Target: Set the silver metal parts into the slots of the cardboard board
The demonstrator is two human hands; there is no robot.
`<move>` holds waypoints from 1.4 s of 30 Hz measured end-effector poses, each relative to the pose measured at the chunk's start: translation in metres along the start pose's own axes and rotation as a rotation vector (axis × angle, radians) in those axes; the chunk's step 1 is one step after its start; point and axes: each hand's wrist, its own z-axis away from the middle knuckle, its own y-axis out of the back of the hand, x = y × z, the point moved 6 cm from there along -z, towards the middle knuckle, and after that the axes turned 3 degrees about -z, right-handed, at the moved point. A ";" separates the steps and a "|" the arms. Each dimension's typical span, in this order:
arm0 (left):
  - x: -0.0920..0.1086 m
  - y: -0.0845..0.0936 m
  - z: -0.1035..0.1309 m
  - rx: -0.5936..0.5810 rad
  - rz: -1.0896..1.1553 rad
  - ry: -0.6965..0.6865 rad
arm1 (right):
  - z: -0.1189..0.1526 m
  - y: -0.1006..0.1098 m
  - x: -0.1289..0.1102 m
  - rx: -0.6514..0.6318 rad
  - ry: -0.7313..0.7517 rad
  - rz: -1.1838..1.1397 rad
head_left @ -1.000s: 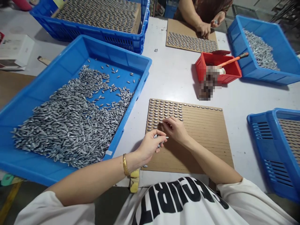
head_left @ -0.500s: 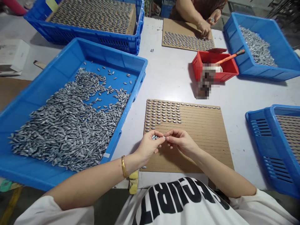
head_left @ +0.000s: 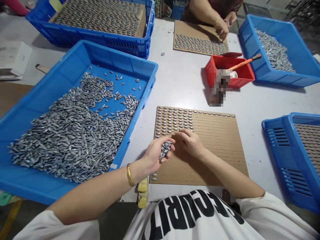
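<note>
My left hand [head_left: 153, 152] is cupped palm up, fingers curled around a handful of grey spindle-shaped metal pieces [head_left: 165, 150]. It hovers over the left part of a ridged cardboard sheet [head_left: 217, 146]. My right hand [head_left: 193, 144] is at the sheet's lowest row of set pieces, fingertips pinched together and pointing left. Whatever is between those fingertips is hidden. Rows of the same pieces [head_left: 173, 118] lie in the sheet's grooves at its upper left, with one line along the top edge and a few down the left edge.
At left a large blue tray [head_left: 147, 90] holds a heap of loose pieces. Behind it stands a blue crate [head_left: 120, 45] of filled sheets. A red box [head_left: 241, 81] with an orange-handled tool sits ahead. Blue crate [head_left: 277, 133] at right. Across the table, a co-worker's hands [head_left: 222, 30] work over another sheet.
My hands have parted. The right moved up to the rows on the sheet; the left turned its palm up, opening the handful to view.
</note>
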 end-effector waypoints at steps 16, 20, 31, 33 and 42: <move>-0.014 -0.009 0.002 -0.099 -0.099 0.006 | -0.003 -0.014 0.000 -0.149 0.096 0.330; -0.014 -0.008 0.002 -0.087 -0.122 -0.004 | -0.005 -0.014 -0.002 -0.165 0.087 0.324; -0.017 -0.007 0.000 -0.082 -0.099 -0.011 | -0.007 -0.013 -0.004 -0.177 0.094 0.364; -0.017 -0.007 0.000 -0.080 -0.106 -0.012 | -0.007 -0.014 -0.004 -0.173 0.094 0.365; -0.013 -0.006 0.000 -0.037 -0.115 -0.030 | -0.010 -0.012 -0.005 -0.196 0.071 0.289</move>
